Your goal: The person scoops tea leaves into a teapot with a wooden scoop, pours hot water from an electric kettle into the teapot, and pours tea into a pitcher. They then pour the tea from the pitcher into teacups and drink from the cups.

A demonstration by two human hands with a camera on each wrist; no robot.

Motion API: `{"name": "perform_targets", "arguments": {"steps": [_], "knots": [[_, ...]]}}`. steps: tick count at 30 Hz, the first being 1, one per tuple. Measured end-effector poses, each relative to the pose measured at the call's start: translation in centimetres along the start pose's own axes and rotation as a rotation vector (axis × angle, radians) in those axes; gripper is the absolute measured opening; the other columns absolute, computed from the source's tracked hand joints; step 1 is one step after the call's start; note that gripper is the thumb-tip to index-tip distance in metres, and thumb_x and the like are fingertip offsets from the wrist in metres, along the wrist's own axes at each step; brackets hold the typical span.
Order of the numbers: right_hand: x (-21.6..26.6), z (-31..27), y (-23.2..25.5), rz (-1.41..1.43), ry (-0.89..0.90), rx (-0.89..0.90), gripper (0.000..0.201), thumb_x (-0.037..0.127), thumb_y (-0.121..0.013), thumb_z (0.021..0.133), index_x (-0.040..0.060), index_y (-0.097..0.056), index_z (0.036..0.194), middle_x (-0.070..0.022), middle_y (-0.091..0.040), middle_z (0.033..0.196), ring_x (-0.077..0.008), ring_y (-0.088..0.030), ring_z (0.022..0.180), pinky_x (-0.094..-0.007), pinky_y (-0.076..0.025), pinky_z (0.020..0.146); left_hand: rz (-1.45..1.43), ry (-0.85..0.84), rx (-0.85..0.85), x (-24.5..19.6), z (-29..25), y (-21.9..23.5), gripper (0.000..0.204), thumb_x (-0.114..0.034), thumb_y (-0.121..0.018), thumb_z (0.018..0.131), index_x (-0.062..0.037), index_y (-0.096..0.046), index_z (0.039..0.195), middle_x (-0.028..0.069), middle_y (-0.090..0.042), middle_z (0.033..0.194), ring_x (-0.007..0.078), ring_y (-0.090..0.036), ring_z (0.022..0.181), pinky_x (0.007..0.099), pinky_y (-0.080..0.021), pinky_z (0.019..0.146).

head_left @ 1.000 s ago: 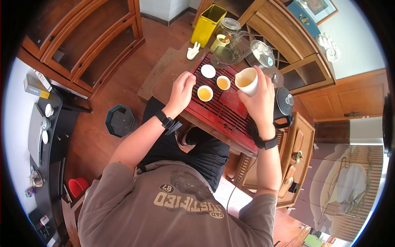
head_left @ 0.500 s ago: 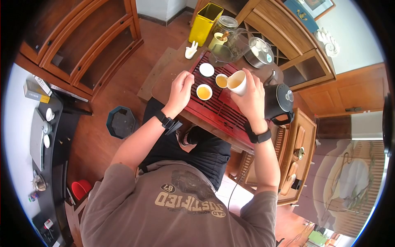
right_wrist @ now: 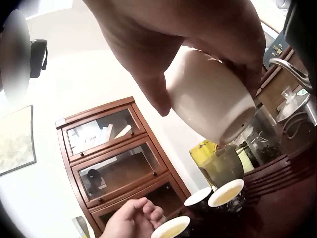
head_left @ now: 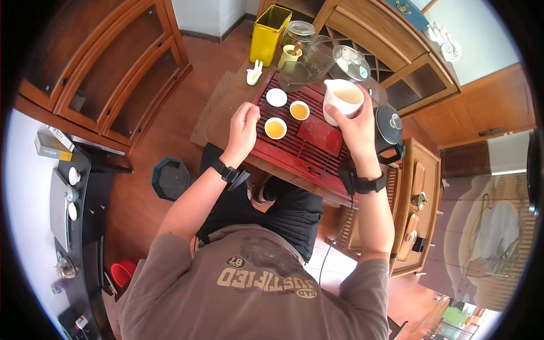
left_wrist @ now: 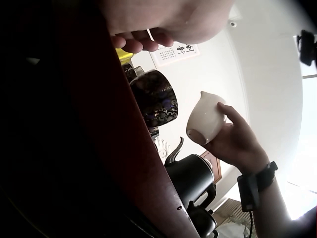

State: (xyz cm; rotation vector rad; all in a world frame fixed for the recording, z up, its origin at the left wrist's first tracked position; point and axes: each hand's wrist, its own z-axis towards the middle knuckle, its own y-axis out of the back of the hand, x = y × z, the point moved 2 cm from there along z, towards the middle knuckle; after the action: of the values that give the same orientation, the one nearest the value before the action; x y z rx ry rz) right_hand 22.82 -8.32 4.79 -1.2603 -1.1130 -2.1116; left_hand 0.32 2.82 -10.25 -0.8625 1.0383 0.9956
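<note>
My right hand (head_left: 358,122) holds a white tea pitcher (head_left: 344,97) above the right part of the red slatted tea tray (head_left: 317,164). The pitcher's spout points left, and in the left wrist view its body (left_wrist: 205,118) hangs well above the tray edge. Two small cups hold amber tea: the near cup (head_left: 276,128) and the middle cup (head_left: 300,110). Behind them stands a third cup (head_left: 276,97), white inside. My left hand (head_left: 243,129) rests at the tray's left edge, fingers loosely curled and holding nothing, close to the near cup.
A black kettle (head_left: 389,126) stands right of the tray. Behind the cups are a clear glass vessel (head_left: 294,76), a cream pot with a wooden handle (head_left: 290,55), a glass jar (head_left: 300,31), a yellow tin (head_left: 269,34) and a small white figurine (head_left: 254,73).
My right hand has brought the tilted pitcher left to the middle cup, then back right and more upright. My left hand has stayed at the tray edge. The head view has shifted slightly.
</note>
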Motion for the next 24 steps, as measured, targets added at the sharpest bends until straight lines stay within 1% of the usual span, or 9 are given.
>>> {"name": "perform_targets", "arguments": {"steps": [5,7,11,13,16,17,18,21,24], "knots": [[2.1,0.5,1.8,0.065,0.025,-0.073,0.093,0.023,-0.091,0.079,-0.0085,-0.038,0.15,-0.0183,-0.065,0.131,-0.0232,-0.064,0.122,-0.0355,-0.049,0.106,-0.012,0.025,0.024,0.0,0.0,-0.1,0.027,-0.017,-0.051,0.108,0.0003,-0.053,0.087,0.004,-0.051,0.082,0.0127,-0.049,0.079,0.0297,-0.043,0.075],[2.7,0.6,2.3,0.084,0.059,-0.016,0.092,0.024,-0.091,0.08,-0.0082,-0.039,0.149,-0.0179,-0.065,0.131,-0.0229,-0.063,0.123,-0.0357,-0.049,0.106,-0.014,0.036,0.011,0.1,0.0,-0.1,0.027,-0.018,-0.051,0.108,-0.0001,-0.053,0.088,0.0031,-0.051,0.082,0.012,-0.049,0.079,0.029,-0.043,0.076],[3.2,0.3,2.1,0.104,0.088,0.001,0.091,0.024,-0.09,0.08,-0.007,-0.04,0.149,-0.0176,-0.065,0.131,-0.0235,-0.063,0.123,-0.0361,-0.049,0.106,0.0,0.042,0.026,0.0,0.0,0.0,0.026,-0.018,-0.05,0.108,-0.0004,-0.053,0.089,0.0029,-0.051,0.082,0.012,-0.049,0.08,0.0287,-0.043,0.076],[3.0,0.1,1.4,-0.01,0.134,0.071,0.09,0.024,-0.09,0.079,-0.0056,-0.042,0.149,-0.0177,-0.067,0.13,-0.0245,-0.065,0.121,-0.0365,-0.051,0.104,-0.004,0.029,0.02,-0.1,0.0,-0.1,0.026,-0.018,-0.05,0.108,-0.0004,-0.053,0.089,0.0027,-0.051,0.082,0.0119,-0.049,0.08,0.0286,-0.043,0.076],[2.4,-0.6,0.0,-0.216,0.119,0.13,0.085,0.028,-0.089,0.077,-0.0011,-0.049,0.146,-0.0221,-0.068,0.129,-0.0322,-0.068,0.12,-0.0392,-0.053,0.103,-0.045,0.036,0.022,0.2,0.0,-0.1,0.026,-0.017,-0.05,0.108,-0.0005,-0.054,0.088,0.0026,-0.051,0.082,0.012,-0.049,0.08,0.0286,-0.043,0.076],[1.9,-0.6,-0.6,-0.281,0.153,0.14,0.083,0.028,-0.088,0.075,0.0007,-0.051,0.145,-0.0223,-0.067,0.128,-0.0363,-0.066,0.12,-0.0423,-0.053,0.102,-0.044,0.036,0.021,0.2,0.0,-0.1,0.026,-0.017,-0.05,0.108,-0.0005,-0.054,0.088,0.0026,-0.051,0.082,0.012,-0.049,0.08,0.0286,-0.043,0.076],[1.6,-0.7,-1.1,-0.281,0.154,0.141,0.083,0.028,-0.088,0.075,0.0007,-0.051,0.145,-0.0223,-0.067,0.128,-0.0363,-0.066,0.12,-0.0423,-0.053,0.102,-0.04,0.039,0.018,0.3,0.0,-0.1,0.026,-0.017,-0.05,0.108,-0.0006,-0.054,0.088,0.0026,-0.051,0.082,0.012,-0.049,0.08,0.0287,-0.043,0.076],[1.5,-1.0,-2.8,-0.442,0.278,0.128,0.081,0.026,-0.087,0.072,0.0017,-0.053,0.142,-0.0201,-0.067,0.12,-0.038,-0.064,0.115,-0.0462,-0.053,0.098,-0.022,0.037,0.008,0.4,0.0,-0.1,0.026,-0.017,-0.051,0.108,-0.0006,-0.054,0.088,0.0027,-0.052,0.082,0.0121,-0.05,0.08,0.0291,-0.043,0.076],[1.3,-0.5,-4.0,-0.512,0.323,0.149,0.08,0.023,-0.086,0.071,0.0018,-0.054,0.142,-0.0199,-0.067,0.118,-0.0384,-0.064,0.112,-0.0463,-0.053,0.098,0.001,0.036,-0.001,0.0,-0.1,-0.1,0.026,-0.017,-0.051,0.108,-0.0004,-0.053,0.088,0.003,-0.052,0.082,0.0125,-0.05,0.08,0.0297,-0.043,0.075]]}}
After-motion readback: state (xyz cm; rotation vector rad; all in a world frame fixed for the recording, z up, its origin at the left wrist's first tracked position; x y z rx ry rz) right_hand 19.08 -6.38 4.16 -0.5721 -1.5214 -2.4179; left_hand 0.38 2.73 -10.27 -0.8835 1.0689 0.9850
